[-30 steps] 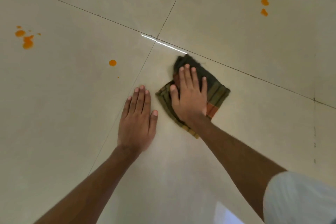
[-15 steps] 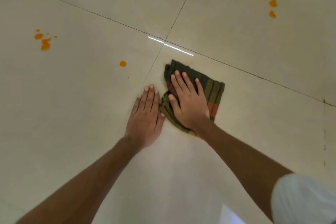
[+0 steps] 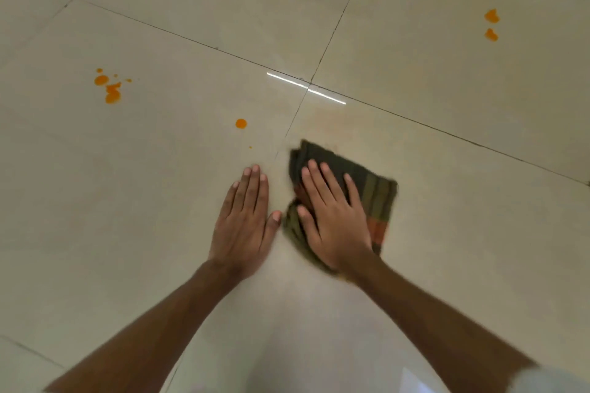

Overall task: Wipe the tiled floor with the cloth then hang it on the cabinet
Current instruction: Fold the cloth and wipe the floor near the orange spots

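A folded dark green cloth (image 3: 367, 188) with orange stripes lies flat on the beige tiled floor (image 3: 159, 201).

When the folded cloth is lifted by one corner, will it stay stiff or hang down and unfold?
Probably floppy: the cloth lies in soft, uneven folds, bunched at its left edge, so it would likely droop and unfold. It seems light and thin under the flat right hand. On the glossy tiled floor it should slide easily.

Glossy cream tiled floor (image 3: 447, 80) with dark grout lines (image 3: 415, 120), orange splatters (image 3: 111, 91), and a bright light streak (image 3: 306, 88).
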